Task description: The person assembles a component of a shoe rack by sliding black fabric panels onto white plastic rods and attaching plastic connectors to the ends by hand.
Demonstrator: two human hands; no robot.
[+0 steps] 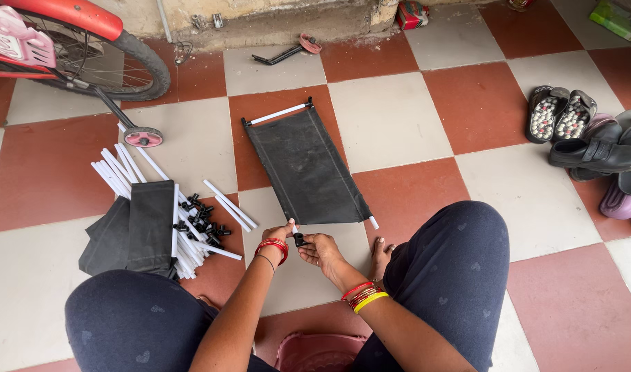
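- While the person sits on the checked floor with knees spread, both hands meet at the near end of a black fabric panel, which lies flat and stretched between two white rods so that its hem is within easy reach.
- Left hand: grip narrow, pinching the near left tip of the rod at the panel's corner, seemingly to steady it.
- Right hand: grip closed about a small black plastic connector, held just beside that rod tip, the two nearly touching; whether it is already seated on the rod cannot be told.
- Stock to the left, near at hand: loose white tubes in a heap, folded black fabric pieces laid over them, and a cluster of black connectors on top.
- Pink basin between the thighs, cut off by the lower edge; contents hidden.
- Child's bicycle with a training wheel, upper left, partly out of frame.
- Sandals and shoes along the right edge, some cropped.
- Fingertips of the right hand hide most of the connector's shape.
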